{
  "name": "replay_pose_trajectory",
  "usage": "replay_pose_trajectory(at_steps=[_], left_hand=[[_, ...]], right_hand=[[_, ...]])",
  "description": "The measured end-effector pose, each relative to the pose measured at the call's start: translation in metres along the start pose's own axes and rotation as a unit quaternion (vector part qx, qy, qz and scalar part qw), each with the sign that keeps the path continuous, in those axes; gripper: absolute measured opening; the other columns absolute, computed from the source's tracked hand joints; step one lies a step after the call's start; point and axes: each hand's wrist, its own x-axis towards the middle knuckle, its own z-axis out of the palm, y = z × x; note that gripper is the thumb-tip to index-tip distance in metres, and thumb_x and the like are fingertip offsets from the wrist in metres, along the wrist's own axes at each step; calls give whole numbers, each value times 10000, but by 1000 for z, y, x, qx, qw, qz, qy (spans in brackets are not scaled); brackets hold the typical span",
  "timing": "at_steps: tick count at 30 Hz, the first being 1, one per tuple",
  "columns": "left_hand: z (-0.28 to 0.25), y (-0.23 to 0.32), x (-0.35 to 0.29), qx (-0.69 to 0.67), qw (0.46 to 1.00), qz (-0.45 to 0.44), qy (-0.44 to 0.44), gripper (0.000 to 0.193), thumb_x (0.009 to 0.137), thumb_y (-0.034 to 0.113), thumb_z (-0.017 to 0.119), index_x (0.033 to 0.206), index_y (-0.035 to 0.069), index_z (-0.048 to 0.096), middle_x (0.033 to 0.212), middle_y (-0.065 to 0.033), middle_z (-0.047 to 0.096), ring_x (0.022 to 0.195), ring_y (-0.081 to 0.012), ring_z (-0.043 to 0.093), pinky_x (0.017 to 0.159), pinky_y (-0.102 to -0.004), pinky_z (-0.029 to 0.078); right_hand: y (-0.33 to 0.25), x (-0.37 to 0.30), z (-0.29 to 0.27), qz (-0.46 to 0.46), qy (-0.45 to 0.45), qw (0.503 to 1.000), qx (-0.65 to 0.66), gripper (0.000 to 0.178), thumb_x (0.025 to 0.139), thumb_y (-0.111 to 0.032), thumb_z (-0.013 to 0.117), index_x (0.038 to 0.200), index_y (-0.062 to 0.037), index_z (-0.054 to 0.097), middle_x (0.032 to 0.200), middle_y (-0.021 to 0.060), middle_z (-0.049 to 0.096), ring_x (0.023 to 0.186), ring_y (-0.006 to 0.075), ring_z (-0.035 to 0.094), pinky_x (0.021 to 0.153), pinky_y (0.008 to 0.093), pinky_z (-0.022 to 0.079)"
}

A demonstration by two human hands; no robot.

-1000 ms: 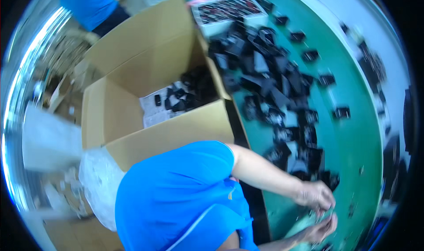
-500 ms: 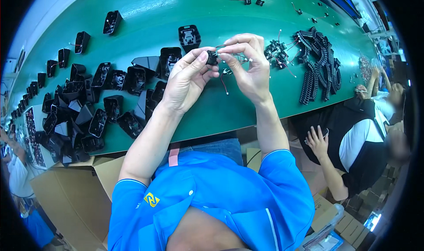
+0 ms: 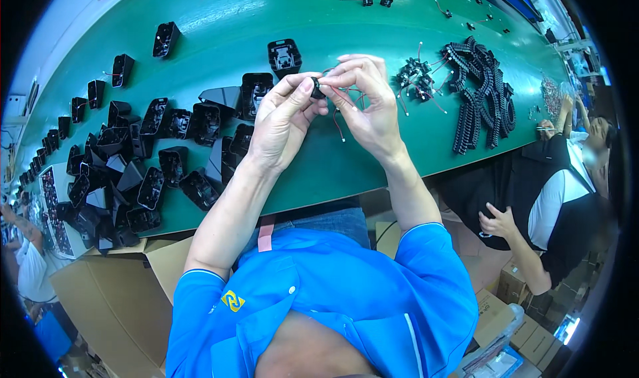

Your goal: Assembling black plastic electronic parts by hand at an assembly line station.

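Observation:
Above the green table, my left hand point(image 3: 283, 118) pinches a small black plastic part point(image 3: 317, 89) between thumb and fingers. My right hand point(image 3: 367, 102) meets it from the other side, its thumb and fingertips closed on thin red wires point(image 3: 341, 96) at the part. The exact grip point is hidden by the fingers. More wire hangs below the hands, ending in a small white connector point(image 3: 343, 139). Just beyond my left hand stands an open black housing point(image 3: 284, 57). Right of my right hand lies a pile of small black wired parts point(image 3: 416, 78).
Many black housings point(image 3: 153, 185) crowd the table's left side, with a row running farther back. Black segmented chain strips point(image 3: 482, 98) lie at the right. A cardboard box point(image 3: 110, 305) stands below the left edge. A person in a dark vest point(image 3: 532, 198) sits on the right.
The black part has turned in my left fingers, and a red wire now lies along my right thumb. The person on the right has shifted a hand.

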Motion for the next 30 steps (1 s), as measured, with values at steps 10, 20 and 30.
replay_pose_trajectory(at_steps=[10, 20, 30], left_hand=[[1, -1, -2, 67, 997, 7, 30, 292, 997, 155, 639, 1250, 19, 592, 1040, -118, 630, 879, -122, 605, 786, -247, 528], [0, 0, -2, 45, 998, 7, 53, 267, 997, 121, 634, 1223, -17, 600, 1053, -135, 651, 845, -125, 622, 759, -240, 556], [3, 2, -3, 38, 998, 12, 47, 292, 991, 97, 632, 1254, -25, 605, 1085, -145, 655, 890, -149, 646, 798, -259, 574]], right_hand=[[-1, -10, -23, 87, 110, 989, -38, 291, 784, -42, 781, 1061, -87, 704, 1013, 43, 682, 877, 193, 623, 906, 329, 442], [-3, -19, -32, -16, -11, 933, -361, 270, 843, -127, 707, 1110, -169, 695, 1094, 7, 606, 1044, 217, 519, 969, 385, 335], [3, -26, -17, -4, -114, 955, -274, 205, 845, -103, 707, 1046, -143, 702, 1015, 21, 633, 1006, 192, 547, 980, 388, 353]])
